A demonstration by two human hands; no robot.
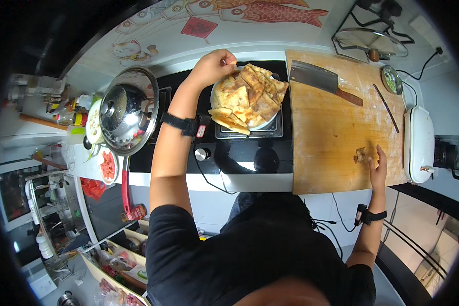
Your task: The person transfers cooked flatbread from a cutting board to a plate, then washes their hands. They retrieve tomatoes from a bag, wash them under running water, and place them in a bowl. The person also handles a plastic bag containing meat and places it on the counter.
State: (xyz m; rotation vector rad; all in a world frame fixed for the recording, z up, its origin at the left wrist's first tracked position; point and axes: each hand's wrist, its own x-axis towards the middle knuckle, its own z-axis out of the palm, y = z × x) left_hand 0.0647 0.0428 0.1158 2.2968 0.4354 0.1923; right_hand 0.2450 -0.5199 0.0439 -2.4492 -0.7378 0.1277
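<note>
A round plate [213,100] heaped with pieces of browned flatbread [248,95] rests on the right burner of the black cooktop. My left hand [217,65] is at the heap's upper left edge, its fingertips pinching what looks like a small bit of flatbread. Over the wooden board's lower right, my right hand [378,168] has thumb and fingers apart, beside a small scrap of flatbread [360,155]; no grip on it shows. A cleaver [315,74] with a wooden handle lies across the board's upper left.
A lidded red-handled pan [129,111] stands left, near a plate of chopped red food [108,166]. A dark thin stick [386,108], a small bowl of chopped greens [391,79] and a white electric appliance [419,144] are at right. Cables hang by the counter front.
</note>
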